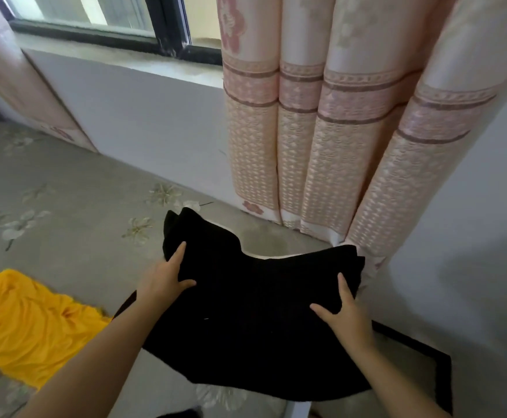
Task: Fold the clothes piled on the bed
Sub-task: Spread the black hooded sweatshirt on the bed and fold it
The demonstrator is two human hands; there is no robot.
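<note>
**Both hands flat on the black garment**

Left hand point(167, 274) and right hand point(347, 312) rest open on the black garment point(246, 312), fingers straight and spread, gripping nothing. The garment lies on the grey floral bed point(74, 212), near the corner below the pink curtain point(321, 131). A yellow garment point(26, 324) lies crumpled to its left.

A pink and cream patterned curtain point(330, 140) hangs beside a dark-framed window point(101, 34) above a grey concrete sill point(143, 66) and pale wall point(155, 137).
</note>
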